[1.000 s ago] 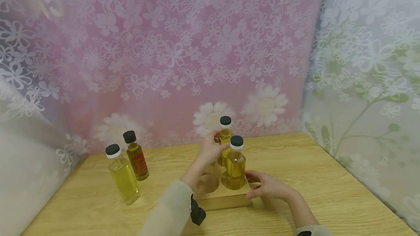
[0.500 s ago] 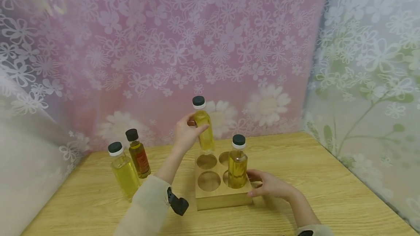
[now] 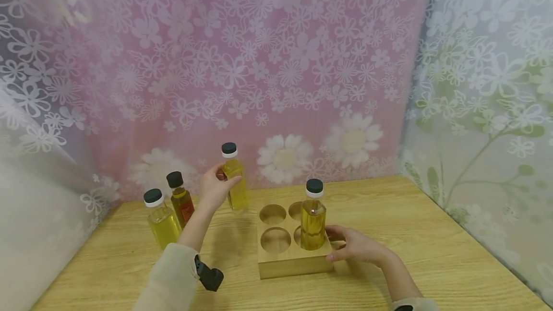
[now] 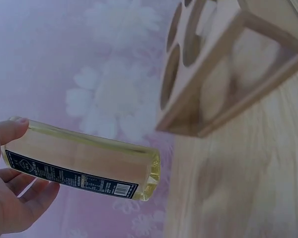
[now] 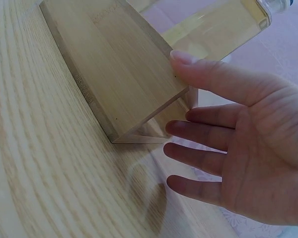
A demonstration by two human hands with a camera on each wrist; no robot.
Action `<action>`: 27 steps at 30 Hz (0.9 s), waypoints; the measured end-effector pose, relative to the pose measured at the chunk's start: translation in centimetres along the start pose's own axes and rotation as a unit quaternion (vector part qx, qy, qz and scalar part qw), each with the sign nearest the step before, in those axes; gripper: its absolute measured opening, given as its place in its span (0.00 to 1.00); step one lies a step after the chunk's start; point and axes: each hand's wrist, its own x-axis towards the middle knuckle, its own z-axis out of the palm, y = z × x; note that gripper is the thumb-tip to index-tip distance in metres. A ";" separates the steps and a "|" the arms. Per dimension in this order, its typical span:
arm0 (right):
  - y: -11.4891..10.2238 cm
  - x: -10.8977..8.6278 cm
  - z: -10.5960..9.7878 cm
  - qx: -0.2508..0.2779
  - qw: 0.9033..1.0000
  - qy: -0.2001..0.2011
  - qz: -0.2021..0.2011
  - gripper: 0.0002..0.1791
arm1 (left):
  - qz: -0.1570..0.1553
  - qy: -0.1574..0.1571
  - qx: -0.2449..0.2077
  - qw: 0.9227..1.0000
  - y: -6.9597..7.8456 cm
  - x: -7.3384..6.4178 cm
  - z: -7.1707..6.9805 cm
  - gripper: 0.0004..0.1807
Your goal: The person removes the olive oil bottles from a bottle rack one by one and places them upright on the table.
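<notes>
My left hand grips a clear bottle of yellow oil with a dark green cap and white collar, thumb on one side and fingers on the other. The bottle is tilted slightly, left of a wooden bottle holder; its dark label shows in the left wrist view. My right hand rests at the holder's right end, thumb tip at the front corner and the other fingers extended beside the open side. Another oil bottle stands upright in the holder's front right hole; the other holes hold no bottles.
At the left of the wooden table stand a yellow oil bottle and a darker bottle with a red label, partly behind my left forearm. A pink flowered curtain closes off the back, a pale one the right.
My left hand has lifted the bottle out of the holder's back right hole and carried it left, past the holder, then lower. The right hand stays at the holder's end.
</notes>
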 end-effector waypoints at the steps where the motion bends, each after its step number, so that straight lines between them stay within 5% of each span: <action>1: 0.0 0.0 0.0 0.001 1.000 0.000 0.001 0.46 | -0.005 0.001 0.007 1.000 -0.4 0.0 -0.2 0.33; 8: 0.1 0.0 0.0 0.000 1.000 0.001 0.002 0.46 | -0.036 0.008 0.054 0.998 -3.0 -0.1 -1.2 0.34; 13: 0.2 0.1 0.0 -0.005 1.000 0.002 0.002 0.46 | -0.028 0.014 0.072 0.997 -4.2 -0.2 -1.2 0.34; 27: 0.6 0.1 -0.1 -0.016 1.000 -0.001 -0.007 0.45 | -0.050 0.013 0.075 0.996 -5.4 -0.3 -0.7 0.34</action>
